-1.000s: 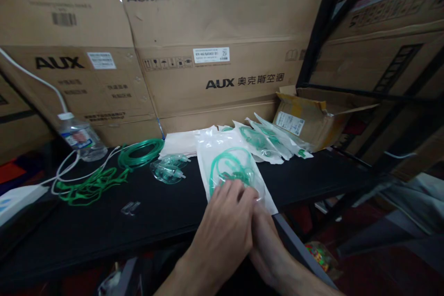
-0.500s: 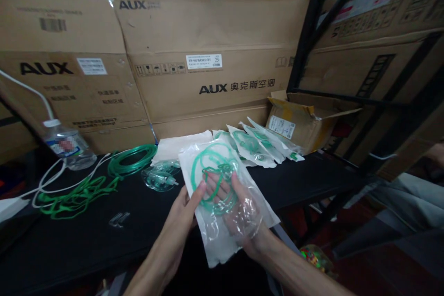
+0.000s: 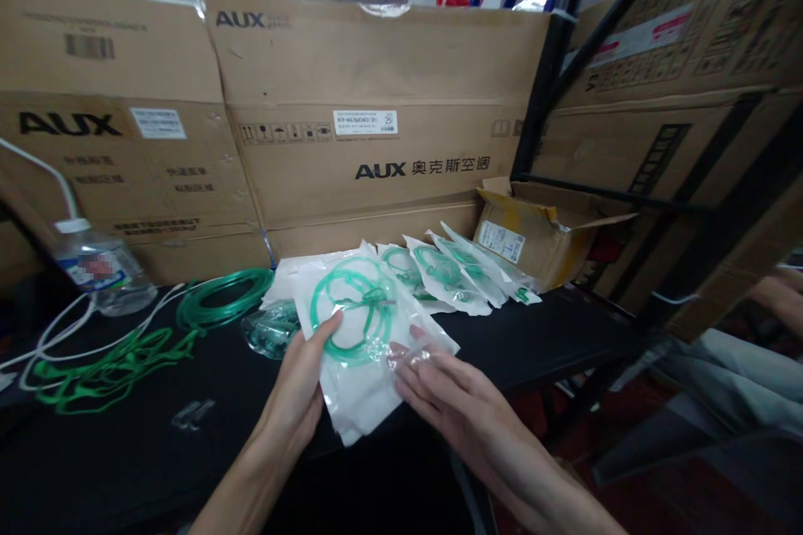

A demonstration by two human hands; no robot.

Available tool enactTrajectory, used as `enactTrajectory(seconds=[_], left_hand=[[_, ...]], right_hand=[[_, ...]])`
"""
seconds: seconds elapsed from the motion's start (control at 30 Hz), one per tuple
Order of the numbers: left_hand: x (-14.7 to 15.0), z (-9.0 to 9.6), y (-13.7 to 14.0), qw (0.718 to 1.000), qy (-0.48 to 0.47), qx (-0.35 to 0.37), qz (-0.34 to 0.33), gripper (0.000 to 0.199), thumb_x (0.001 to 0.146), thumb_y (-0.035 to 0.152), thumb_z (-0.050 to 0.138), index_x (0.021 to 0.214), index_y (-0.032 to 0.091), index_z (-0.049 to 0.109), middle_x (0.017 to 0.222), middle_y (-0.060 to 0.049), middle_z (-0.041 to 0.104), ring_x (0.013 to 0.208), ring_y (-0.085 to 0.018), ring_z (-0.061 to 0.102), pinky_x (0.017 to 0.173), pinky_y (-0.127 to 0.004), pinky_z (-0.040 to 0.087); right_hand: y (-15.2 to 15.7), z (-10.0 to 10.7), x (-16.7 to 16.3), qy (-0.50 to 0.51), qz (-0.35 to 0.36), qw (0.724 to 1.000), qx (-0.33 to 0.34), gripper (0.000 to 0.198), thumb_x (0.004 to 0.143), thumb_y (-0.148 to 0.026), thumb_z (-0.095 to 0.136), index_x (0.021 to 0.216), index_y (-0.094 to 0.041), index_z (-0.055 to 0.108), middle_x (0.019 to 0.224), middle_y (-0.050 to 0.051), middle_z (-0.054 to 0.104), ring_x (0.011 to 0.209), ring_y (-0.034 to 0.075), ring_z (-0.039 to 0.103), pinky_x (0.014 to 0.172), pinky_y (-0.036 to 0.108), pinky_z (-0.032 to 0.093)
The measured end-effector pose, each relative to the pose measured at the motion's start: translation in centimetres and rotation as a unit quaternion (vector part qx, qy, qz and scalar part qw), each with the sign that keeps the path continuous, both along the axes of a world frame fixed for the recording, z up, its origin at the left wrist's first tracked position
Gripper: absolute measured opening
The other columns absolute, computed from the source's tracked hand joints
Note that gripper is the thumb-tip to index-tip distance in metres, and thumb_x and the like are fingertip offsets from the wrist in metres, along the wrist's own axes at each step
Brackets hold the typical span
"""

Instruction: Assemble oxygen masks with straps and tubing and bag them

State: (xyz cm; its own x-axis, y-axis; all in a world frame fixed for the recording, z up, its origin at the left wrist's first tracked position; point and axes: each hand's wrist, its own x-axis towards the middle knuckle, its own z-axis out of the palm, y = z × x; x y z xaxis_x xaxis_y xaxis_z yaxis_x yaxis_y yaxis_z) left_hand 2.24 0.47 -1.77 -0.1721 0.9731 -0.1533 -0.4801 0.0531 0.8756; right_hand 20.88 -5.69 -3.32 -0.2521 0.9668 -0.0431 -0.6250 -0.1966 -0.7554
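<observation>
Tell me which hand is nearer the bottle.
Left. The left hand grips the left edge of the pouch, to the right of the bottle and nearer the camera; the right hand is farther right, at the pouch's right side.

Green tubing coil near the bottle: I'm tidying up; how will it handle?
The tubing coil is probably springy, since its loops hold round curves. Being thin and translucent, it's likely light; its glossy surface may feel slippery.
</observation>
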Motion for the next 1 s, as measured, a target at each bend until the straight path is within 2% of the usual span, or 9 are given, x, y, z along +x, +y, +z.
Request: enactTrajectory(seconds=[0.1, 0.2, 0.37, 0.47, 0.57, 0.67, 0.77, 0.87, 1.0], left_hand=[[-0.6, 0.9, 2.0, 0.999, 0.002, 0.029, 0.017, 0.034, 0.09, 0.011, 0.069, 0.123, 0.01, 0.072, 0.103, -0.013, 0.082, 0.089, -0.026, 0.08, 0.085, -0.034, 0.065], [-0.4, 1.7, 3.9, 0.998, 0.001, 0.058, 0.006, 0.034, 0.089, 0.012, 0.068, 0.124, 0.009, 0.071, 0.102, -0.013, 0.082, 0.088, -0.025, 0.08, 0.086, -0.034, 0.065], [2.2, 2.7, 6.0, 0.991, 0.021, 0.088, -0.101, 0.032, 0.089, 0.019, 0.07, 0.119, 0.008, 0.073, 0.1, -0.015, 0.082, 0.089, -0.028, 0.08, 0.088, -0.039, 0.063], [4.0, 3.2, 7.0, 0.976, 0.048, 0.106, -0.183, 0.03, 0.089, 0.026, 0.074, 0.113, 0.01, 0.076, 0.102, -0.015, 0.082, 0.094, -0.029, 0.078, 0.092, -0.041, 0.061], [5.1, 4.0, 8.1, 0.956, 0.076, 0.128, -0.251, 0.035, 0.092, 0.04, 0.072, 0.11, 0.011, 0.077, 0.107, -0.016, 0.081, 0.1, -0.029, 0.076, 0.095, -0.042, 0.058], [5.4, 5.1, 8.8, 0.939, 0.099, 0.153, -0.29, 0.045, 0.094, 0.051, 0.067, 0.112, 0.011, 0.076, 0.119, -0.02, 0.077, 0.101, -0.029, 0.075, 0.09, -0.041, 0.06], [4.7, 5.8, 8.9, 0.932, 0.131, 0.173, -0.289, 0.057, 0.094, 0.059, 0.063, 0.127, 0.013, 0.068, 0.136, -0.022, 0.068, 0.098, -0.028, 0.074, 0.082, -0.039, 0.062], [3.4, 5.1, 8.0, 0.926, 0.188, 0.173, -0.279, 0.058, 0.098, 0.059, 0.056, 0.133, 0.014, 0.063, 0.14, -0.02, 0.064, 0.098, -0.023, 0.071, 0.079, -0.035, 0.062], [1.4, 2.1, 4.5, 0.892, 0.284, 0.153, -0.316, 0.044, 0.093, 0.047, 0.067, 0.122, 0.014, 0.071, 0.119, -0.016, 0.072, 0.09, -0.022, 0.07, 0.068, -0.031, 0.061]], right_hand=[[-0.3, -0.3, 1.8, -0.125, -0.025, 0.991, 0.046, 0.036, 0.09, -0.042, 0.077, 0.112, -0.013, 0.079, 0.109, 0.016, 0.081, 0.102, 0.026, 0.077, 0.098, 0.042, 0.056], [0.4, -0.4, 2.5, -0.148, -0.058, 0.987, 0.038, 0.044, 0.094, -0.052, 0.069, 0.1, -0.01, 0.078, 0.092, 0.016, 0.082, 0.08, 0.025, 0.079, 0.079, 0.037, 0.061], [2.4, 1.2, 1.4, -0.016, -0.044, 0.999, 0.015, 0.057, 0.091, -0.059, 0.068, 0.131, -0.019, 0.064, 0.124, 0.018, 0.077, 0.104, 0.035, 0.078, 0.09, 0.053, 0.061], [3.9, 2.6, 1.2, 0.029, -0.132, 0.99, 0.045, 0.048, 0.092, -0.037, 0.074, 0.136, -0.023, 0.061, 0.131, 0.012, 0.075, 0.113, 0.032, 0.075, 0.09, 0.05, 0.064], [6.1, 3.7, 2.2, 0.049, -0.253, 0.965, 0.055, 0.054, 0.084, -0.006, 0.073, 0.135, -0.021, 0.062, 0.12, 0.007, 0.08, 0.104, 0.026, 0.078, 0.084, 0.039, 0.068], [8.6, 4.5, 4.5, 0.056, -0.307, 0.948, 0.054, 0.059, 0.084, 0.004, 0.059, 0.137, -0.021, 0.059, 0.115, 0.004, 0.08, 0.091, 0.018, 0.079, 0.077, 0.025, 0.068], [11.3, 5.8, 7.2, 0.056, -0.335, 0.94, 0.033, 0.056, 0.087, 0.008, 0.047, 0.137, -0.016, 0.057, 0.117, 0.008, 0.078, 0.085, 0.013, 0.079, 0.068, 0.015, 0.066], [13.8, 7.2, 9.5, 0.057, -0.336, 0.94, 0.012, 0.052, 0.091, 0.006, 0.038, 0.138, -0.01, 0.053, 0.125, 0.014, 0.073, 0.096, 0.015, 0.078, 0.07, 0.016, 0.067], [14.7, 7.5, 11.1, 0.042, -0.315, 0.948, -0.025, 0.039, 0.103, -0.014, 0.035, 0.14, -0.005, 0.046, 0.138, 0.025, 0.063, 0.114, 0.024, 0.074, 0.072, 0.026, 0.07]])
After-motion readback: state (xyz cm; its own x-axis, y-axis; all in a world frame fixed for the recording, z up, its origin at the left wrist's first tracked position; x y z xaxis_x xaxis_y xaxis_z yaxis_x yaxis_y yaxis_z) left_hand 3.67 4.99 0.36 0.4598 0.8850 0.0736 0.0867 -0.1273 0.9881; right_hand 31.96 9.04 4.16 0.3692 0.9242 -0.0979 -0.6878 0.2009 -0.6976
